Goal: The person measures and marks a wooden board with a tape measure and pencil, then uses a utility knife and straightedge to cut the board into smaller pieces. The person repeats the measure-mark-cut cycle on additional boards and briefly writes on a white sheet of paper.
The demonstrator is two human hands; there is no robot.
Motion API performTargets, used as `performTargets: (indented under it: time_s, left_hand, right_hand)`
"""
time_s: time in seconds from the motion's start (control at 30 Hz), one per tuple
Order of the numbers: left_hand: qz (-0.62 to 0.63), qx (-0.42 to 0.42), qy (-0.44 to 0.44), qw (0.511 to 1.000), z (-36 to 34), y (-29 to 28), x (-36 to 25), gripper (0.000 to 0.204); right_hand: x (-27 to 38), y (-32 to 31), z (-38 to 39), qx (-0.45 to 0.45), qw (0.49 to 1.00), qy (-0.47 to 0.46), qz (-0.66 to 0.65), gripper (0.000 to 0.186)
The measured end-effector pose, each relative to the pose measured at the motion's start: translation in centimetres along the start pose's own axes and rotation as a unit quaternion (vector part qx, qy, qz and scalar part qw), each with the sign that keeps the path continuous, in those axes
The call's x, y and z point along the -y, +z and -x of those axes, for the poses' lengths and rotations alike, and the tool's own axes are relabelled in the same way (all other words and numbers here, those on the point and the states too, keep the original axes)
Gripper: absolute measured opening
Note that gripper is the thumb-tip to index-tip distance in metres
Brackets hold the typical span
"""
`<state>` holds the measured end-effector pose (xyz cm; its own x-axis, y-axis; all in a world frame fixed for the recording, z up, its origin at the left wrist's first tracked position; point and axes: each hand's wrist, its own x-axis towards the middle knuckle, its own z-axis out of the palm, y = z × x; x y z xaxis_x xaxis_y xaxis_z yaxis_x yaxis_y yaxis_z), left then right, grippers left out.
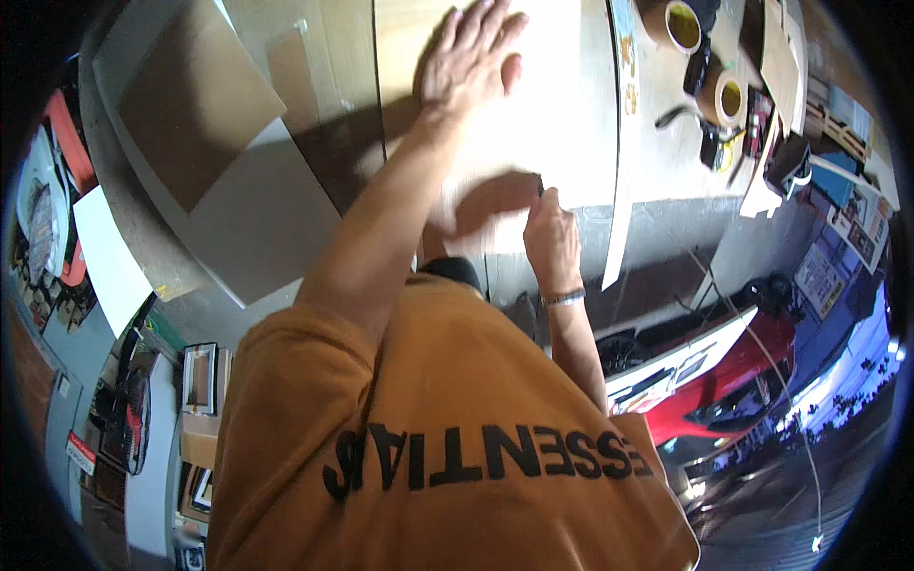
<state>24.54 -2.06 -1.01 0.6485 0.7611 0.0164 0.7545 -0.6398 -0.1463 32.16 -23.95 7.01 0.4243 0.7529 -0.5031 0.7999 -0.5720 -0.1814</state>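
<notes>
My left hand (466,59) lies flat on a pale, brightly lit board (543,95) on the worktable, its fingers stretched away from me. Closer to my body, my right hand (552,240) is closed around a small dark tool (541,185). Only the tool's dark tip shows beyond the fingers, near the board's close edge, so its kind cannot be made out. A dark shadow falls on the board to the left of that tip. Right of the board runs a long, narrow pale strip (621,181) with brown stains at its far part.
Tape rolls (726,99) and dark small tools crowd the table's far right. A brown sheet (200,95) and a grey-white sheet (262,209) lie at left. Picture frames (200,379) stand low at left. A red car (733,381) is beyond the table at right.
</notes>
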Motion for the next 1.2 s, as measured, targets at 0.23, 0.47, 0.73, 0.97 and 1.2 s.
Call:
performTargets:
  time_s: [0.23,0.47,0.73,0.97,1.2]
  left_hand:
    - [0.084,-0.015,-0.015,0.996,0.0,-0.7,0.4,0.059]
    - [0.211,-0.036,-0.009,0.977,0.2,-1.1,1.0,0.054]
    - [0.229,-0.037,-0.007,0.973,0.1,-1.2,1.1,0.054]
    - [0.244,-0.055,-0.006,0.968,-0.1,-1.3,1.3,0.057]
    - [0.242,0.0,-0.02,0.97,0.2,-0.9,0.9,0.052]
  right_hand:
    - [-0.2,-3.3,-0.4,0.061,0.993,0.021,-0.097,0.021]
    - [5.6,-7.5,-19.9,-0.223,0.965,-0.1,-0.091,0.033]
    - [5.9,-6.6,-23.3,-0.195,0.977,-0.072,-0.051,0.032]
    - [6.6,-7.4,-23.3,-0.137,0.987,-0.052,-0.065,0.03]
    - [7.1,-10.1,-24.1,-0.022,0.998,-0.033,-0.048,0.028]
